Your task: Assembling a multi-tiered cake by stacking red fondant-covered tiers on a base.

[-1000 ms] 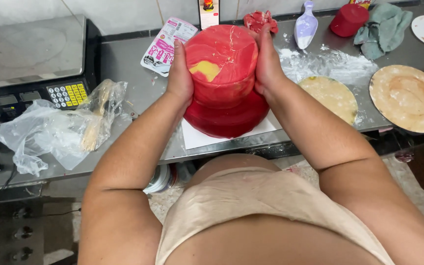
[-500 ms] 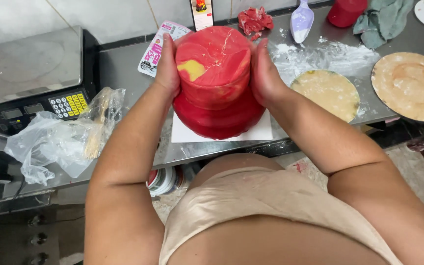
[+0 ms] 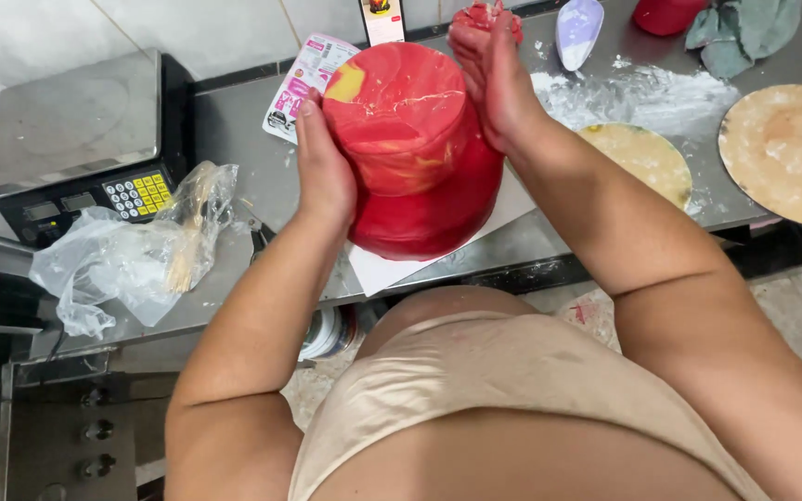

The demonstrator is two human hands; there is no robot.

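A grey steel worktable (image 3: 234, 121) runs across the upper half of the frame, set against a pale tiled wall, with worn flooring showing below its front edge. In the upper middle of the frame stands a tall red cake (image 3: 415, 148), covered in red icing marbled with yellow and streaked with a thin white line on top; it rests on a white board (image 3: 378, 269) that juts over the table's front edge. The left hand (image 3: 325, 172) lies flat against the cake's left side, palm pressed to the icing and fingers pointing up, not curled around anything. The right hand (image 3: 489, 74) is at the cake's upper right edge, its fingers stained red and pressed against the icing; whether it pinches anything cannot be made out. At the upper left sits a digital scale (image 3: 76, 139) with a steel platform and a keypad, and just right of it lies a crumpled clear plastic bag (image 3: 132, 255) with wooden sticks inside. Behind the cake a printed packet (image 3: 303, 74) lies flat. To the right, white flour (image 3: 642, 93) is scattered over the steel, a pale round dough disc (image 3: 642, 158) lies just beside it, and a round board (image 3: 786, 153) sits at the right edge. A lilac scoop (image 3: 577, 23) and a green cloth (image 3: 735, 32) lie along the top.
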